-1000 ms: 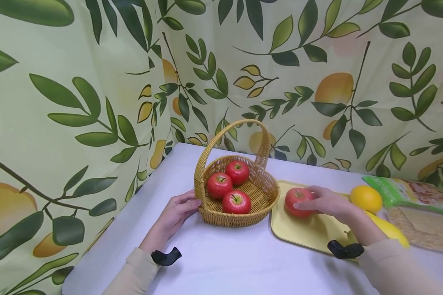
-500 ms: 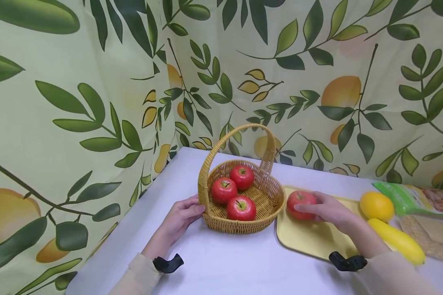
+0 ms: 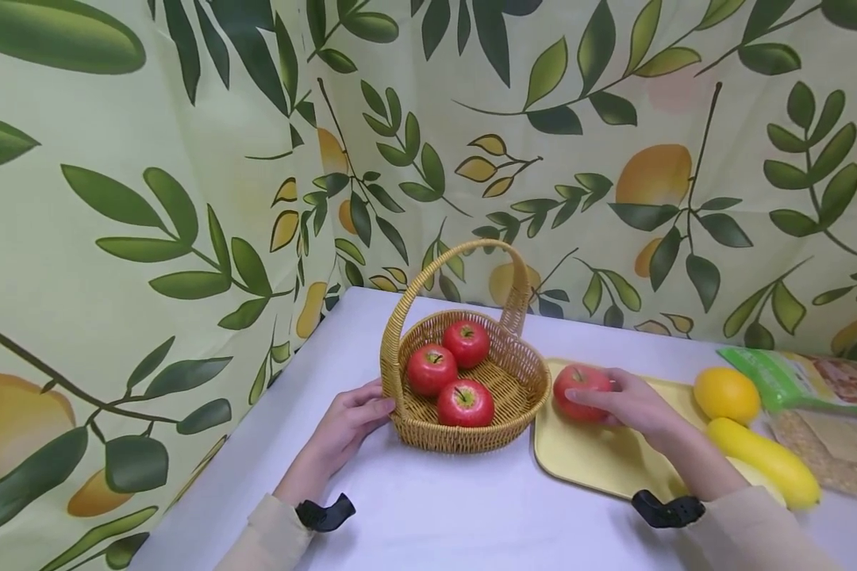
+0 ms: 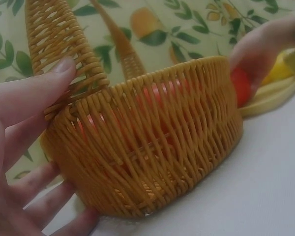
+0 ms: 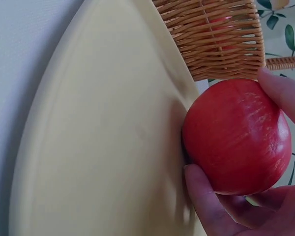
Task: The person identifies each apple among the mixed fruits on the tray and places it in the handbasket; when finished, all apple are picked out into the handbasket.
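Note:
In the head view a wicker basket [image 3: 439, 436] with a tall arched handle holds three red apples [image 3: 466, 403]. My left hand [image 3: 346, 424] rests at its left side. The left wrist view shows the thumb lying against the handle's base [image 4: 64, 44] and spread, nearly straight fingers [image 4: 51, 199] touching the woven wall. My right hand [image 3: 639, 404] grips another red apple [image 3: 574, 388] over the left part of a pale yellow tray [image 3: 578, 456]. Thumb and fingers curve round this apple [image 5: 236, 137] in the right wrist view. Whether it touches the tray is unclear.
An orange [image 3: 727, 395] and a long yellow fruit [image 3: 767, 460] lie at the tray's right, partly near the right forearm. A green printed packet [image 3: 778, 377] and a brown mat-like piece [image 3: 835, 448] lie farther right. Patterned cloth [image 3: 543, 159] hangs behind the white table [image 3: 428, 507].
The head view has shifted slightly. Both hands, the basket and the gripped apple keep nearly the same places relative to each other.

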The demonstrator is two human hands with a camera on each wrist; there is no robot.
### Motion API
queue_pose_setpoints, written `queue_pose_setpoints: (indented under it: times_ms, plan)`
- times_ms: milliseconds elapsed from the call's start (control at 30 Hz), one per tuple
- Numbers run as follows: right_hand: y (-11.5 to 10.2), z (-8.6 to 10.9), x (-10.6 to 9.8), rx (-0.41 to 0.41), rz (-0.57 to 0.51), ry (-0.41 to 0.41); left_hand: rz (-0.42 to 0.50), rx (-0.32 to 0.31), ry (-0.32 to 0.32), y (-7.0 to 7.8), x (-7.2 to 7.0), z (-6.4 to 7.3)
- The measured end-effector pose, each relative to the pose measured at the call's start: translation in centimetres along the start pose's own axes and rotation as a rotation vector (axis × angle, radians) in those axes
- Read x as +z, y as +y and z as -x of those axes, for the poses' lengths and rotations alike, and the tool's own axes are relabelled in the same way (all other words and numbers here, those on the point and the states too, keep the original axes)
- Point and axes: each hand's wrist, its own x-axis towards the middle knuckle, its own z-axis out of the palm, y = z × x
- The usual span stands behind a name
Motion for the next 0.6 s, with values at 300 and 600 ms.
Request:
queue_pose_setpoints:
  times_ms: [300, 600]
  plan:
    - [-0.3, 0.4, -0.6, 0.042, -0.066, 0.001, 0.011, 0.023, -0.001, 0.2, 0.0, 0.3]
    - [-0.8, 1.0, -0.6, 0.043, -0.104, -0.001, 0.015, 0.016, -0.011, 0.0, 0.0, 0.2]
